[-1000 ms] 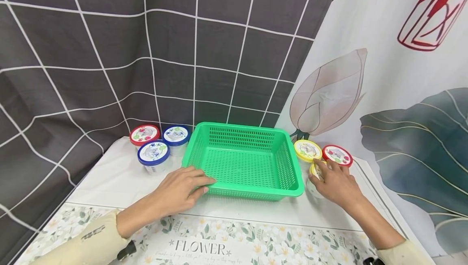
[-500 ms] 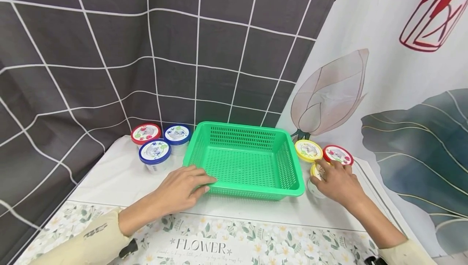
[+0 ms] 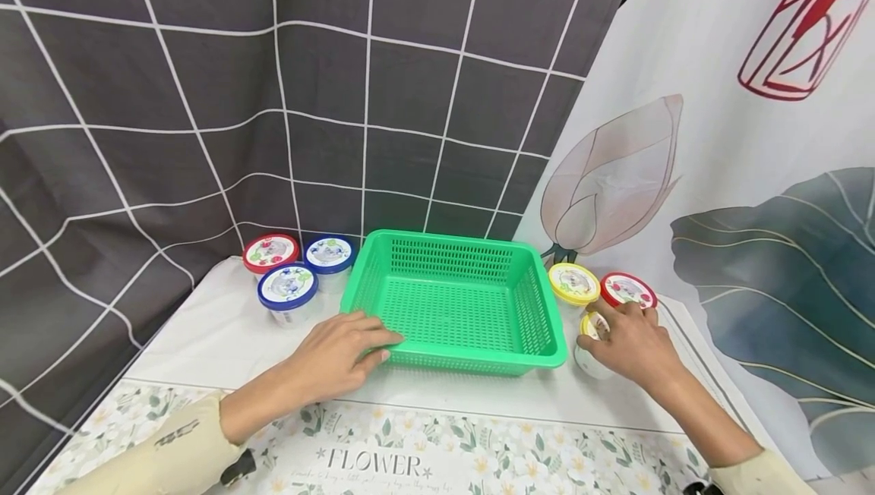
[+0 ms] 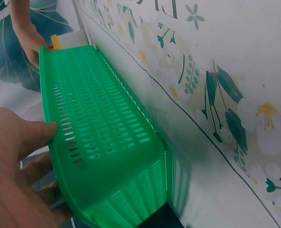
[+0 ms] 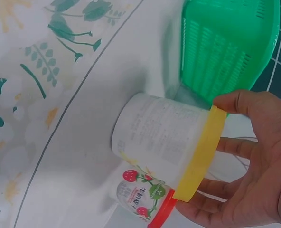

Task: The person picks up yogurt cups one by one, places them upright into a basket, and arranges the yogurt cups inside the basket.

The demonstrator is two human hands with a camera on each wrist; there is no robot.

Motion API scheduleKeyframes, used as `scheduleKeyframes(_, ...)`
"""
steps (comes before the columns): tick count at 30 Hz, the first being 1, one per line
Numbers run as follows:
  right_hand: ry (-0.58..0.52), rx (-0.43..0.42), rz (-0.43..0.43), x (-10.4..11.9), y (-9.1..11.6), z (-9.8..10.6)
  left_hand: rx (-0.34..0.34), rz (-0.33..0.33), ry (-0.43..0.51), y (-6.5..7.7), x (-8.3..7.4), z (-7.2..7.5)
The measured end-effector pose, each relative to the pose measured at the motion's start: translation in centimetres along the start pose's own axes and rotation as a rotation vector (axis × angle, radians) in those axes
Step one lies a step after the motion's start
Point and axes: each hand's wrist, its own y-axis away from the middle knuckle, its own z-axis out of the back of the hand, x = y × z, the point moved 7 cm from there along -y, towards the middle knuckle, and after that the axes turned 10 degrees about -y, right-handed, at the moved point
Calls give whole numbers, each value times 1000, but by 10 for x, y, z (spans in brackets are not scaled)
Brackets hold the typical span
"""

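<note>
In the head view my left hand [image 3: 342, 351] grips the near left rim of a green perforated plastic basket [image 3: 472, 362]. The left wrist view has the thumb [image 4: 38, 135] on the rim's outer side, the other fingers passing behind it. At the right, my right hand [image 3: 632, 339] holds a white plastic tub [image 5: 159, 133] by its yellow lid [image 5: 204, 156], thumb on one side and fingers on the other. In the head view the hand covers part of this lid. Just behind stand a second yellow-lidded tub [image 3: 574, 282] and a red-lidded tub [image 3: 625, 290].
Left of the basket stand a red-lidded tub [image 3: 270, 252] and two blue-lidded tubs, one behind [image 3: 330, 252] and one in front [image 3: 287, 286]. A dark checked curtain [image 3: 410, 100] hangs behind the table. A flower-printed cloth [image 3: 513, 453] covers the table's near part.
The front yellow-lidded tub has shifted slightly toward the person in the right hand. The left hand and the basket stay as they were.
</note>
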Motion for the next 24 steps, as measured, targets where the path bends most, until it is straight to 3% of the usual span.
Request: scheduleKeyframes(24,35,-83,68,19,5,21,18,13,3,0,0,-1)
